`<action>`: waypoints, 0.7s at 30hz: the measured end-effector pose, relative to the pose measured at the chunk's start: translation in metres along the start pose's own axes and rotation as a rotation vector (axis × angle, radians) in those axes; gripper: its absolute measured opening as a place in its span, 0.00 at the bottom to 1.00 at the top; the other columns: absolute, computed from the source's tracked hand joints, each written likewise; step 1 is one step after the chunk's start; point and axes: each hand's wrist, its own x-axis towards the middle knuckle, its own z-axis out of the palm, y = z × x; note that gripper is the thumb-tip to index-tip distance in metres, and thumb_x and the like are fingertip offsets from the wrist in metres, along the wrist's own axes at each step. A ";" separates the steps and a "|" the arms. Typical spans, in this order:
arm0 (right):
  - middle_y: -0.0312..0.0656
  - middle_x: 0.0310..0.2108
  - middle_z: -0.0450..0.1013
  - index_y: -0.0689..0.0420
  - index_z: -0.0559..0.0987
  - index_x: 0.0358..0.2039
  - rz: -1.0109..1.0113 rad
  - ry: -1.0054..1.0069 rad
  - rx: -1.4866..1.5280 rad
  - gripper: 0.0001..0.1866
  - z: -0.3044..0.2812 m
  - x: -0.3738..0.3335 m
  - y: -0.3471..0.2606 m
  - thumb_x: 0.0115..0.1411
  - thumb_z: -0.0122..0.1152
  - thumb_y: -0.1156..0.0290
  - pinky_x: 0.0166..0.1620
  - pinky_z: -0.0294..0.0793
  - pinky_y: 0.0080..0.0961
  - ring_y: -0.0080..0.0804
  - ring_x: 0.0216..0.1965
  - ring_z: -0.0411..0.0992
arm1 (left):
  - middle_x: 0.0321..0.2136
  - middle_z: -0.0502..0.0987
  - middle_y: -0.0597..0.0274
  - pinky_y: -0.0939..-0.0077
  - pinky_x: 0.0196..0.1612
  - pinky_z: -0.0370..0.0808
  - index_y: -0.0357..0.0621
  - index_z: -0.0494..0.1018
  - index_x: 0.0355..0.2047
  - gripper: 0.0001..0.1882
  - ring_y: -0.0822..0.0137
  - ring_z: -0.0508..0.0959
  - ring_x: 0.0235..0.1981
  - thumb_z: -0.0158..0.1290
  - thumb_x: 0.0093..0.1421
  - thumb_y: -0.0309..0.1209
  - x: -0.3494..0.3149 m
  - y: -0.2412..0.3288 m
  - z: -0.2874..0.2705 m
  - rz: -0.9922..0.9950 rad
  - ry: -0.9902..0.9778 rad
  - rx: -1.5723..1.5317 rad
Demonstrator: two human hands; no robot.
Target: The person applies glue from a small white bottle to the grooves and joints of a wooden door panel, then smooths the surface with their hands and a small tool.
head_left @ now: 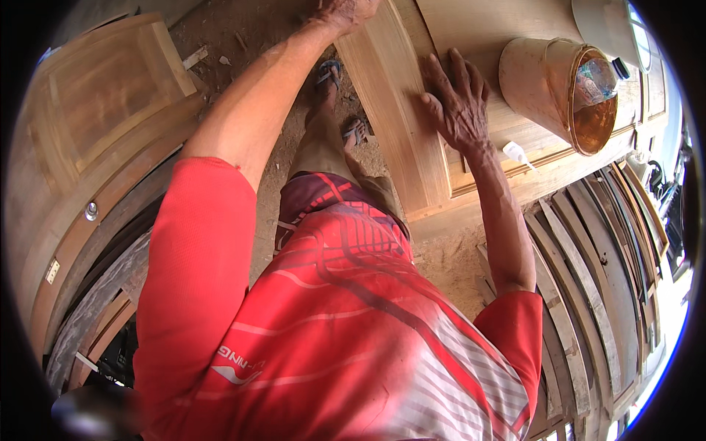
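Step in hand looks like hand-smoothing or checking the wooden door (pixel 397 103); can't tell which. Door lies face up in front of the person, bucket (pixel 533 84) and small white bottle (pixel 516 153) on it. Right hand (pixel 462 114): fingers spread, palm down over the door, gripping nothing. Left hand (pixel 347 13) is by the door's far-left edge, cut off by the frame; finger state can't be told. Next move calls for flat, light contact, clear of the bucket.
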 end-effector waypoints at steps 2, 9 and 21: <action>0.52 0.72 0.55 0.39 0.67 0.71 0.004 -0.019 -0.038 0.34 0.001 -0.003 -0.003 0.71 0.43 0.37 0.68 0.50 0.57 0.57 0.70 0.54 | 0.34 0.75 0.54 0.52 0.43 0.72 0.48 0.76 0.36 0.08 0.49 0.75 0.39 0.57 0.54 0.29 -0.001 0.002 0.000 0.007 0.021 0.000; 0.52 0.71 0.57 0.38 0.71 0.68 0.031 0.044 0.023 0.29 0.004 -0.001 -0.010 0.71 0.45 0.42 0.69 0.49 0.56 0.55 0.70 0.54 | 0.35 0.75 0.54 0.51 0.43 0.72 0.49 0.77 0.36 0.08 0.49 0.76 0.40 0.58 0.55 0.30 0.000 0.001 -0.010 0.011 -0.015 0.038; 0.53 0.73 0.53 0.40 0.69 0.69 -0.028 -0.045 0.025 0.31 -0.007 -0.024 -0.003 0.71 0.46 0.41 0.71 0.47 0.57 0.59 0.71 0.52 | 0.37 0.76 0.56 0.52 0.45 0.73 0.49 0.76 0.37 0.08 0.51 0.76 0.42 0.57 0.57 0.32 0.000 0.008 -0.015 -0.056 -0.082 0.021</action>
